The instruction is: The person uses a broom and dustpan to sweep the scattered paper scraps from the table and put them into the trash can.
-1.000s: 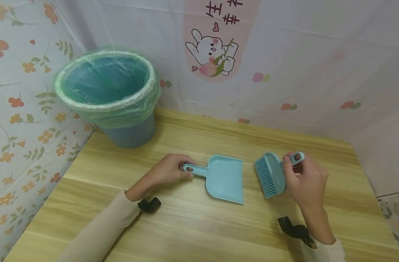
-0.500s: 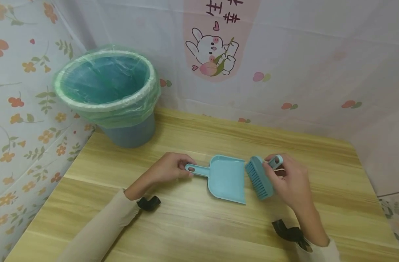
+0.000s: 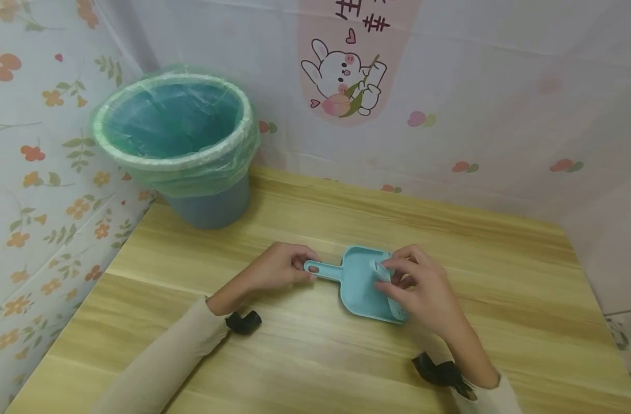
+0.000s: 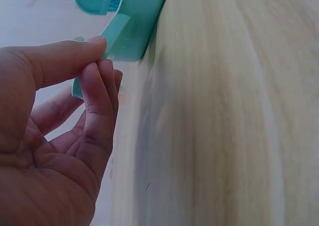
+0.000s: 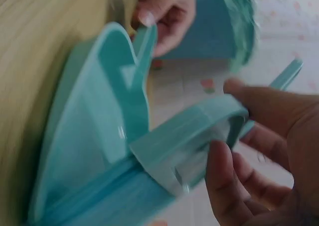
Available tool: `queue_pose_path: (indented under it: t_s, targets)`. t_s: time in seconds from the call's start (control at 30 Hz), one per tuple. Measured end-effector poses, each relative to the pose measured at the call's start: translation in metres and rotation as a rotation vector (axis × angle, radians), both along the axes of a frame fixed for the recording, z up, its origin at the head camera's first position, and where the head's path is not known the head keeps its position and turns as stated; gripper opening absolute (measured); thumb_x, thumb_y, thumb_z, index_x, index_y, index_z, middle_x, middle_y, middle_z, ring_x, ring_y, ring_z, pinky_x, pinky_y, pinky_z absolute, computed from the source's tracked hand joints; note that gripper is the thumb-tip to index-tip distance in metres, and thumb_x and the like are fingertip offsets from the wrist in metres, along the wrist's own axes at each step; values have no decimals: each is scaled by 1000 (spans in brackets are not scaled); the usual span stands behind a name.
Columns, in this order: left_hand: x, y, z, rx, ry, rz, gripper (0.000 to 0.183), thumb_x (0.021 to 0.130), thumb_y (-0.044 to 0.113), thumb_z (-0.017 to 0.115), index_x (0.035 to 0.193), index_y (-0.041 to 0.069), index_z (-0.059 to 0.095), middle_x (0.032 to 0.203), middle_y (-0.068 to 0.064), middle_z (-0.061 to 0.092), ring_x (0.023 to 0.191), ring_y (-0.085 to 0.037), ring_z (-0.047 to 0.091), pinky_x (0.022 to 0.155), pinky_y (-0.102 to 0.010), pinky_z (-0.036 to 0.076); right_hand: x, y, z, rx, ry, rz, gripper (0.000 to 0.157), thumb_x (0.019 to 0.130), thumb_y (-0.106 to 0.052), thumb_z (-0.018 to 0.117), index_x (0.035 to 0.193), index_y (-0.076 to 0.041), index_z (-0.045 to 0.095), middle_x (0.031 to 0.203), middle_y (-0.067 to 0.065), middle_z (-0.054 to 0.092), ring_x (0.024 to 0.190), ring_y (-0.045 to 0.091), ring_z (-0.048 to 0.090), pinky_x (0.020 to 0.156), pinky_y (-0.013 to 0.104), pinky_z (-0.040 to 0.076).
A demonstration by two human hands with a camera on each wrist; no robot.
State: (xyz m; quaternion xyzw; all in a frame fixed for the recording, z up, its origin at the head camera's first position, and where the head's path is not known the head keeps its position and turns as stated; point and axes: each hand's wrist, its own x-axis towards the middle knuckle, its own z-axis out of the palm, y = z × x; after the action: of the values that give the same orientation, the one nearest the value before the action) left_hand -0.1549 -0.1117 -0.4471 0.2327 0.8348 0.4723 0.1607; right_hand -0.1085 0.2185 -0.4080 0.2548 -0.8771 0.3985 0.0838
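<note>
A light blue dustpan [image 3: 358, 290] lies on the wooden table, its handle pointing left. My left hand [image 3: 280, 265] pinches the end of that handle between thumb and fingers, as the left wrist view also shows. In my right hand [image 3: 423, 292] is a matching blue hand brush [image 5: 192, 129], gripped between thumb and fingers near where handle and head join. The brush is over the dustpan's open front edge, bristles [image 5: 112, 196] down towards the pan floor. From the head view the right hand hides much of the brush.
A blue bin [image 3: 211, 207] lined with a green plastic bag [image 3: 191, 179] stands at the back left of the table [image 3: 294, 368]. Patterned cloth [image 3: 481, 86] hangs behind and to the left. Dark straps sit at both wrists.
My right hand has moved left with the brush, from right of the dustpan to over its front edge. The left hand keeps its pinch on the dustpan handle. The head view has shifted slightly.
</note>
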Motion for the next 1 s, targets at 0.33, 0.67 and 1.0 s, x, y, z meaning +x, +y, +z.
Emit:
queue_pose_path:
  t_s: [0.33,0.67,1.0]
  targets:
    - [1,2,1,9,-1,19,29,94,8,88,122,8,82,91,7,74,79,-11,69,71,-28,55,-18,-47,-10,224,48,15,28,85,-17,98,105,-3,84,96,1,58,71,9,52,61,26,47]
    - [4,7,3,24,-16,7,25,94,6,87,118,6,81,89,6,73,79,-9,68,67,-27,54,-20,-55,-20,301,31,19,33,85,-19,99,106,2,85,91,-1,54,69,10,48,59,25,45]
    - [4,7,3,6,-19,7,25,94,6,87,119,6,81,90,7,72,81,-10,68,70,-26,54,-18,-57,-20,303,41,34,32,84,-17,99,104,3,85,89,0,56,68,8,48,57,23,45]
